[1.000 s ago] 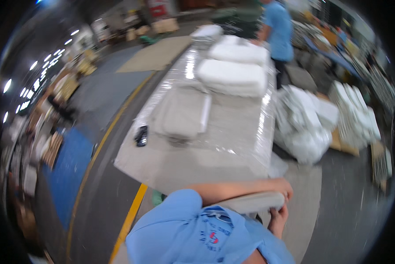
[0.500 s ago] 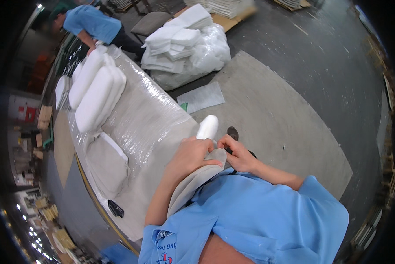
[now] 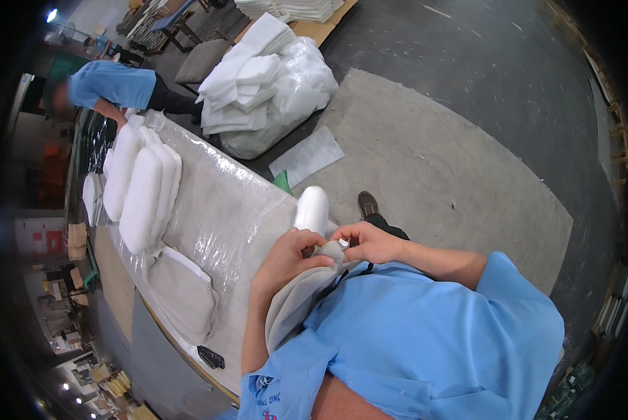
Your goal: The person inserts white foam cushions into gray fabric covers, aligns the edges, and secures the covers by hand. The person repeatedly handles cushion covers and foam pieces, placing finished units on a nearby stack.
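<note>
- Left hand [image 3: 289, 255] clamped over the grey cover [image 3: 296, 301], fingers curled round its top edge, gripping tight.
- Right hand [image 3: 371, 241] pinching the same cover at its opening, thumb and fingertips closed on the fabric, touching the left hand's fingers.
- White insert [image 3: 312, 210] sticking out just beyond both hands, its rounded end poking up from the cover's mouth, lower part hidden inside.
- Cover hanging down from the left hand along the forearm, pressed against the blue shirt [image 3: 426, 343].
- Table [image 3: 223, 210] wrapped in clear film just left of the left hand, close by the elbow.
- Flat grey cover [image 3: 181, 290] lying on it, left of the left forearm; small black tool [image 3: 211, 358] near the table edge below that.
- White pads [image 3: 142, 189] stacked farther out on the table, well beyond the left hand.
- Pile of white pads and a clear bag [image 3: 275, 87] on the floor, far ahead of both hands.
- Another person [image 3: 114, 84] in blue at the table's far end, well apart.
- Shoe [image 3: 368, 204] just above the right hand.
</note>
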Tool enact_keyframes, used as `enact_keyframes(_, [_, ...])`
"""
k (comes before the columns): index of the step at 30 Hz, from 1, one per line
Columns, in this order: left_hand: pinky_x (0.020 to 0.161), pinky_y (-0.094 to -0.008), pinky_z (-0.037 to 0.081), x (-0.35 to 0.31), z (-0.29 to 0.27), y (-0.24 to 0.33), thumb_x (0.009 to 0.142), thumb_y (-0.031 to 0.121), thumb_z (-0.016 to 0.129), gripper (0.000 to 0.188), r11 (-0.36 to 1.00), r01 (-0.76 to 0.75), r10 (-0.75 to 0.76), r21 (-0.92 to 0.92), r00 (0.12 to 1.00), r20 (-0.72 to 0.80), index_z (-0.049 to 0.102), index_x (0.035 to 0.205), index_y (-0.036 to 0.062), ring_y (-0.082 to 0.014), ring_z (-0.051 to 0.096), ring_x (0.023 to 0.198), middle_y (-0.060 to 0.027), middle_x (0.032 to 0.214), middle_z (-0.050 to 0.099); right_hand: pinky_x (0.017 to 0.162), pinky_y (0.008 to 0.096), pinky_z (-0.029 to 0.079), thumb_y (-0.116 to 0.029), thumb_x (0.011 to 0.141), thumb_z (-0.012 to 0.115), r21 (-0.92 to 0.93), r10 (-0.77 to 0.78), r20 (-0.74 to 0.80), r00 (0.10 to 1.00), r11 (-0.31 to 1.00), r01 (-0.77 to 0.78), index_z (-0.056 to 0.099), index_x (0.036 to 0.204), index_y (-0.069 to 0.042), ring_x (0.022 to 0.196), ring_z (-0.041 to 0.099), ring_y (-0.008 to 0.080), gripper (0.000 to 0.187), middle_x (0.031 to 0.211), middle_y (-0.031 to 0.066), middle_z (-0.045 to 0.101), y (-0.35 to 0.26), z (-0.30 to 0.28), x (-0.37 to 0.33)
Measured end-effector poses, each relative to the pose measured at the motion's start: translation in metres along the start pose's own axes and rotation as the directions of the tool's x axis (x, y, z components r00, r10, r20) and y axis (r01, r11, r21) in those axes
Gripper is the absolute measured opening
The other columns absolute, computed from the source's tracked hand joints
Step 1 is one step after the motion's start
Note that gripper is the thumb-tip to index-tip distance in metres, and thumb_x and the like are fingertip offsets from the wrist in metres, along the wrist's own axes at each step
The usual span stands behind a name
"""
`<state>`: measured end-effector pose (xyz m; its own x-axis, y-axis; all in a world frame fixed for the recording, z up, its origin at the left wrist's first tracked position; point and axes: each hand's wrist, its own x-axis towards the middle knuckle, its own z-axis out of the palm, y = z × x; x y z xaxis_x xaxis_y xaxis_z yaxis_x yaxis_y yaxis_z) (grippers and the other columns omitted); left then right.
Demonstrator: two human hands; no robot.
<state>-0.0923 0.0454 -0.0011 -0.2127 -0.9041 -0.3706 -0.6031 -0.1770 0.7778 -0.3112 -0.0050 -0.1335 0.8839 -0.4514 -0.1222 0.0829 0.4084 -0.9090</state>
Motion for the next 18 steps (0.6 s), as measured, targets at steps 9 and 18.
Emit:
enact_keyframes(9, [0.07,-0.0315,0.049,0.004,0.008,-0.014,0.088,0.014,0.079,0.016,0.999,-0.025,0.022,-0.039,0.996,-0.091,0.077,0.1,0.0037,-0.0157,0.061,0.079,-0.0047,0.081,0.064,0.082,0.0265,0.053,-0.01,0.098,0.071,0.691,0.043,0.077,0.996,0.718,-0.084,0.066,0.108,-0.009,0.09,0.066,0.0098,0.011,0.097,-0.002,0.069,0.034,0.004,0.003])
enact_keyframes(18, [0.066,-0.0258,0.048,0.008,-0.004,0.004,0.098,0.019,0.068,0.023,0.882,0.383,-0.377,-0.276,0.923,0.075,0.076,0.097,-0.0027,-0.0081,0.06,0.072,-0.001,0.08,0.069,0.072,0.0221,0.048,-0.018,0.101,0.071,0.682,0.096,0.06,0.994,0.723,-0.111,0.068,0.107,-0.009,0.083,0.063,0.0059,0.01,0.096,-0.0033,0.069,0.008,0.008,0.005])
